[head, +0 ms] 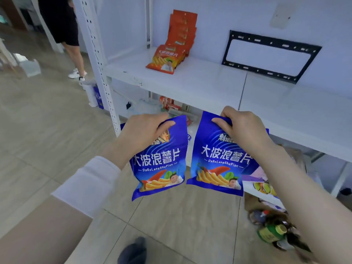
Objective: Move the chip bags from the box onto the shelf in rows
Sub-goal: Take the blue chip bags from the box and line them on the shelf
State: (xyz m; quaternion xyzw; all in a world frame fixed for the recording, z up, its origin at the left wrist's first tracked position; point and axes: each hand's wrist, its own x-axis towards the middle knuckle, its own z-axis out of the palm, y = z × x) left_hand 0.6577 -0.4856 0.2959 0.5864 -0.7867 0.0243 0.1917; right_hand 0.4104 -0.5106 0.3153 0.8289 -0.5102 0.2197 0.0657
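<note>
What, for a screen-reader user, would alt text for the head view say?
The left hand pinches the left blue chip bag by its top and the right hand the right blue chip bag, before a shelf holding a row of orange chip bags.

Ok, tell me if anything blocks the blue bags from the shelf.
Nothing visible. The left hand holds the left blue bag and the right hand the right blue bag, below the shelf edge; the orange bags sit at its back left, bare surface beside them.

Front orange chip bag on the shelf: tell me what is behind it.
More orange bags stand in a row behind the front orange bag. Each covers most of the next, so their count is unclear.
</note>
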